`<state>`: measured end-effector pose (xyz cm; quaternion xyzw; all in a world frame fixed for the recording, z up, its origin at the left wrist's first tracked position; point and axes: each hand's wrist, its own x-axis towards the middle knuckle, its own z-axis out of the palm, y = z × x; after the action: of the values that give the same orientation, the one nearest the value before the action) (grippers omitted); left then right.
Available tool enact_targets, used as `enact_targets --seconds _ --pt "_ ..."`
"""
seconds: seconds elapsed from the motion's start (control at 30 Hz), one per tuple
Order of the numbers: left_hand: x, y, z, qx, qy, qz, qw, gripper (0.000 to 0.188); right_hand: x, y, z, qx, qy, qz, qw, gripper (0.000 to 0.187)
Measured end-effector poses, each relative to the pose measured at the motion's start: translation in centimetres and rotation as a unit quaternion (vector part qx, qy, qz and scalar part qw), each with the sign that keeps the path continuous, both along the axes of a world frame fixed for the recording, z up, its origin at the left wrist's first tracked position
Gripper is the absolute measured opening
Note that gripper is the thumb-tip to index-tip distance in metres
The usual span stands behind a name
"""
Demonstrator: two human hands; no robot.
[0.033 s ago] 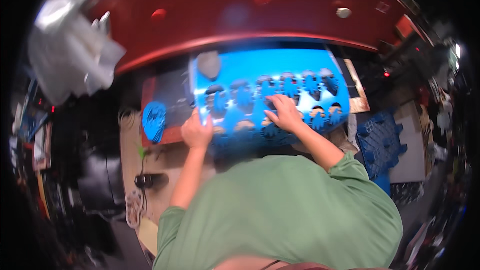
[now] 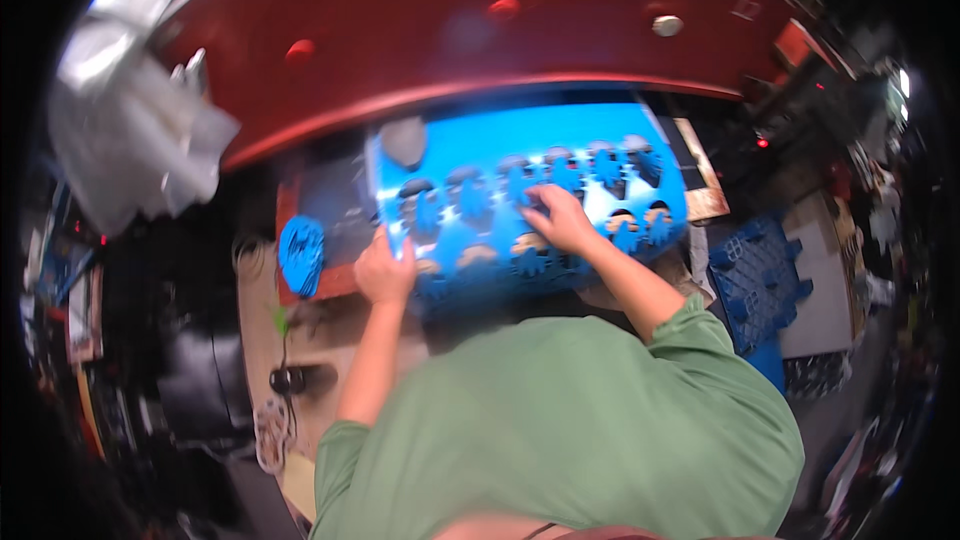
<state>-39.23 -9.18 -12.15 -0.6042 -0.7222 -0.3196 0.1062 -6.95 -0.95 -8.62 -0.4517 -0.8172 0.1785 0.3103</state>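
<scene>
In front of me lies a shiny blue sheet (image 2: 480,135) with rows of rounded cut-outs, its near side curving downward. My left hand (image 2: 384,270) is at the left edge of the sheet, thumb and forefinger on either side of that edge. Over the middle of the sheet is my right hand (image 2: 562,220), its fingers bent and drawn toward the thumb beside a cut-out; what lies between them is hidden. A dark grey, stone-like lump (image 2: 404,142) rests on the sheet's far left corner. Left of the sheet sits a pile of blue cut pieces (image 2: 301,255).
Beyond the sheet stands a long red machine panel (image 2: 420,30) with round buttons. Crumpled clear plastic (image 2: 140,120) hangs at the far left. A blue plastic pallet (image 2: 755,275) is at the right, and a black object with a cord (image 2: 287,380) lies at the lower left.
The whole view has shifted slightly, so the scene sits a little further left. My right hand's fingers look more bent; my left hand stays at the sheet's edge.
</scene>
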Motion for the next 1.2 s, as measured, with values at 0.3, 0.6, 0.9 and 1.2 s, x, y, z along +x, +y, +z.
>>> enact_targets --seconds 0.3,0.6,0.9,1.2 --pt "13.2 -12.9 -9.7 0.005 0.045 -0.002 0.999 0.046 32.2 1.1 10.2 0.134 0.055 -0.454 0.879 0.037" --pt "26.8 -0.7 1.1 -0.033 -0.012 -0.110 0.993 0.045 45.5 -2.4 17.0 0.110 -0.004 -0.475 0.873 0.036" --pt "22.6 -5.4 3.2 -0.031 -0.005 -0.039 0.999 0.044 29.9 -10.8 2.4 0.147 -0.188 -0.294 0.925 0.036" --pt "23.9 -4.7 2.6 -0.012 -0.030 -0.057 0.998 0.047 30.2 -14.1 5.3 0.120 -0.175 -0.240 0.947 0.041"
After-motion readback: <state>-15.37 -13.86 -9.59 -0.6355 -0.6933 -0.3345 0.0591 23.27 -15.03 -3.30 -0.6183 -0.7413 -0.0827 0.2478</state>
